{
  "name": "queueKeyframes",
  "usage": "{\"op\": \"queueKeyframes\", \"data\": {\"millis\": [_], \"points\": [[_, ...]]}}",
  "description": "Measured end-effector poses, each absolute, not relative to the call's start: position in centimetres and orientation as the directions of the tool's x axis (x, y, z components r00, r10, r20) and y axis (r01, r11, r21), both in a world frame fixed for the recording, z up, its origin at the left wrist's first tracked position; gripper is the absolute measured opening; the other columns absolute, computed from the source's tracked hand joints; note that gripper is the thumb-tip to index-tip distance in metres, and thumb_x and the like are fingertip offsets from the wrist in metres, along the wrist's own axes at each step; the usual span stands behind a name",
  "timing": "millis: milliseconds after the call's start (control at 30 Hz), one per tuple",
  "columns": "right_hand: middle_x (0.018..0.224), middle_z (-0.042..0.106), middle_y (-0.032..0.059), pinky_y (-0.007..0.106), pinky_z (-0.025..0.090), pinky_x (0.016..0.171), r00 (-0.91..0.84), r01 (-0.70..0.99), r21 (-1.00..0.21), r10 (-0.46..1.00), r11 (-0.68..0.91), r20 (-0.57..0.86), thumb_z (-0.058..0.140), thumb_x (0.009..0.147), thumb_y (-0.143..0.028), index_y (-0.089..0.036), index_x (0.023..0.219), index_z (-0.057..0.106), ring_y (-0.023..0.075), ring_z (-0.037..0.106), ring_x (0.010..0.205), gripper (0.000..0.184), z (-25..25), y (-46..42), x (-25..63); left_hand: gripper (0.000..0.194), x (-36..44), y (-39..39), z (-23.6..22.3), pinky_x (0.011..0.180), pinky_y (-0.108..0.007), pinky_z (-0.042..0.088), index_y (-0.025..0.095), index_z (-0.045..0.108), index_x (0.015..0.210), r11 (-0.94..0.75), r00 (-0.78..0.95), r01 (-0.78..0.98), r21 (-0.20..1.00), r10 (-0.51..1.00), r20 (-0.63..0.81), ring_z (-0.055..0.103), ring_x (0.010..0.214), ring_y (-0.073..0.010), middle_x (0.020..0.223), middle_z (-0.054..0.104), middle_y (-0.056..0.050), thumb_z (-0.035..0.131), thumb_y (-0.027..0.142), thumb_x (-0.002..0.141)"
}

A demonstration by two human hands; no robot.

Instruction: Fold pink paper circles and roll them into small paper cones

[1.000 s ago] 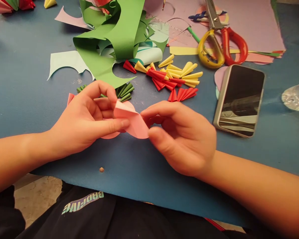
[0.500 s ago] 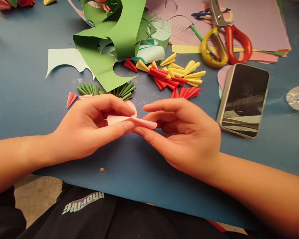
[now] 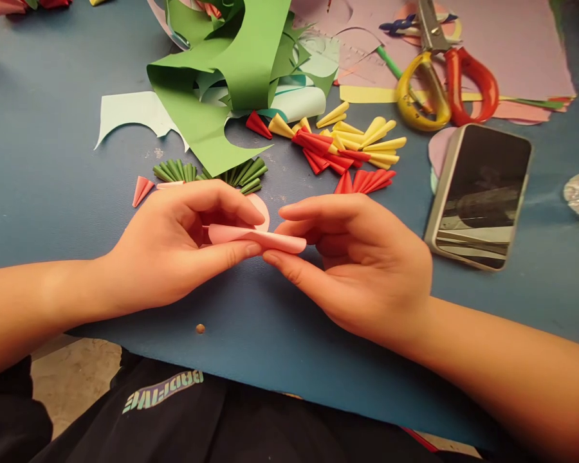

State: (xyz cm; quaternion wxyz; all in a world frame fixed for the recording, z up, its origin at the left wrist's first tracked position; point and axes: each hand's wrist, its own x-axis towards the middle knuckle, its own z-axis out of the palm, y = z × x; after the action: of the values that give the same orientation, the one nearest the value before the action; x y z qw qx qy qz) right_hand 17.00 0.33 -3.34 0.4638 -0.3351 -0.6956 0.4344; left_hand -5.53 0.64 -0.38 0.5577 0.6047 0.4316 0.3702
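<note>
The head view shows both bare hands meeting over the near part of the table (image 3: 294, 334). The left hand (image 3: 183, 241) is closed on a piece of pink paper (image 3: 282, 242), its thumb along the near edge and its fingers curled behind. The right hand (image 3: 371, 257) pinches the same piece farther along, thumb tip under the near edge, a bent finger behind, and the index finger held apart above. The paper lies nearly level between the hands, curled into a narrow roll whose right end pokes out between the right thumb and fingers. A pale pink disc (image 3: 260, 209) shows just behind it, partly hidden by the left fingers.

Beyond the left hand lie a small pink cone (image 3: 143, 190) and a row of dark green cones (image 3: 246, 173). Past the right hand are red cones (image 3: 367, 181), with yellow cones (image 3: 383, 145) mixed among more red ones.

Farther back, a green paper scrap (image 3: 253, 61) with rounded cut-outs lies in a heap beside a whitish scrap (image 3: 130, 108). To the right of the right hand a phone (image 3: 485, 196) rests face up, overlapping a lilac piece (image 3: 439, 149). Behind it, scissors (image 3: 473, 90) with one yellow and one red handle lie across lilac sheets (image 3: 525, 51).
</note>
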Motion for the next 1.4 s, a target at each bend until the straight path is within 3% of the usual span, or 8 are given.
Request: {"op": "queueKeyframes", "data": {"millis": [67, 167, 367, 600, 800, 967, 1200, 1400], "points": [[0.093, 0.080, 0.0001, 0.029, 0.065, 0.073, -0.339, 0.083, -0.925, 0.883, 0.372, 0.325, 0.080, 0.087, -0.011, -0.026, 0.117, 0.067, 0.0153, 0.078, 0.081, 0.035, -3.2, 0.2, 17.0, 0.016, -5.5, 0.8, -0.3, 0.083, -0.022, 0.068, 0.022, 0.076, 0.097, -0.059, 0.363, 0.133, 0.989, 0.932, 0.006, 0.082, 0.094, -0.0168, 0.102, 0.080, -0.001, 0.085, 0.015, 0.086], [0.090, 0.080, -0.0002, 0.029, 0.065, 0.073, -0.322, 0.108, -0.932, 0.899, 0.346, 0.296, 0.081, 0.087, -0.013, -0.027, 0.116, 0.068, 0.0164, 0.078, 0.082, 0.034, -3.0, 0.1, 17.1, 0.014, -5.5, 0.9, -0.1, 0.078, -0.020, 0.068, 0.022, 0.078, 0.096, -0.115, 0.371, 0.187, 0.976, 0.928, 0.039, 0.082, 0.089, -0.0170, 0.098, 0.082, -0.001, 0.085, 0.016, 0.086], [0.085, 0.079, -0.0021, 0.028, 0.064, 0.071, -0.306, 0.118, -0.942, 0.914, 0.314, 0.266, 0.081, 0.087, -0.012, -0.027, 0.116, 0.068, 0.0155, 0.077, 0.077, 0.035, -2.7, 0.2, 17.2, 0.004, -5.4, 0.6, 0.2, 0.073, -0.026, 0.071, 0.023, 0.082, 0.095, -0.064, 0.306, 0.229, 0.971, 0.952, -0.010, 0.083, 0.076, -0.0184, 0.088, 0.083, 0.001, 0.082, 0.023, 0.091], [0.108, 0.077, 0.0034, 0.031, 0.065, 0.078, -0.322, 0.032, -0.937, 0.892, 0.347, 0.319, 0.083, 0.084, -0.011, -0.026, 0.116, 0.069, 0.0180, 0.076, 0.096, 0.038, -3.2, 0.5, 17.0, 0.009, -5.2, 0.5, 0.3, 0.068, -0.028, 0.073, 0.021, 0.080, 0.093, 0.016, 0.261, 0.247, 0.969, 0.962, -0.082, 0.085, 0.082, -0.0247, 0.093, 0.085, -0.002, 0.086, 0.024, 0.088], [0.087, 0.076, -0.0030, 0.028, 0.063, 0.074, -0.323, 0.064, -0.934, 0.893, 0.351, 0.313, 0.082, 0.086, -0.009, -0.028, 0.117, 0.069, 0.0140, 0.075, 0.080, 0.039, -3.1, 0.3, 17.1, 0.015, -5.2, 0.4, 0.2, 0.073, -0.025, 0.073, 0.021, 0.078, 0.095, -0.007, 0.275, 0.203, 0.979, 0.960, -0.050, 0.085, 0.079, -0.0215, 0.087, 0.083, 0.001, 0.088, 0.019, 0.084], [0.087, 0.078, -0.0017, 0.029, 0.063, 0.074, -0.321, 0.128, -0.930, 0.901, 0.345, 0.290, 0.084, 0.085, -0.014, -0.027, 0.117, 0.072, 0.0157, 0.076, 0.081, 0.037, -3.2, 0.3, 17.4, 0.018, -5.3, 0.5, 0.1, 0.075, -0.025, 0.071, 0.022, 0.076, 0.095, 0.008, 0.286, 0.168, 0.986, 0.956, -0.057, 0.084, 0.082, -0.0184, 0.095, 0.082, 0.001, 0.089, 0.017, 0.082], [0.090, 0.083, 0.0003, 0.028, 0.063, 0.074, -0.281, 0.195, -0.916, 0.915, 0.350, 0.290, 0.085, 0.087, -0.018, -0.024, 0.106, 0.077, 0.0147, 0.077, 0.079, 0.022, -3.0, 0.4, 17.3, 0.011, -5.5, 1.1, 1.0, 0.058, -0.024, 0.052, 0.020, 0.083, 0.094, -0.155, 0.402, 0.444, 0.883, 0.915, -0.041, 0.068, 0.066, -0.0135, 0.074, 0.076, 0.000, 0.078, 0.030, 0.092], [0.088, 0.084, 0.0006, 0.026, 0.063, 0.070, -0.274, 0.224, -0.905, 0.914, 0.362, 0.298, 0.085, 0.088, -0.021, -0.022, 0.103, 0.079, 0.0147, 0.078, 0.077, 0.016, -2.6, 0.4, 17.1, 0.018, -5.6, 1.1, 1.2, 0.054, -0.027, 0.042, 0.024, 0.085, 0.091, -0.188, 0.410, 0.497, 0.847, 0.911, -0.039, 0.062, 0.064, -0.0150, 0.068, 0.074, -0.001, 0.074, 0.038, 0.095]]}}
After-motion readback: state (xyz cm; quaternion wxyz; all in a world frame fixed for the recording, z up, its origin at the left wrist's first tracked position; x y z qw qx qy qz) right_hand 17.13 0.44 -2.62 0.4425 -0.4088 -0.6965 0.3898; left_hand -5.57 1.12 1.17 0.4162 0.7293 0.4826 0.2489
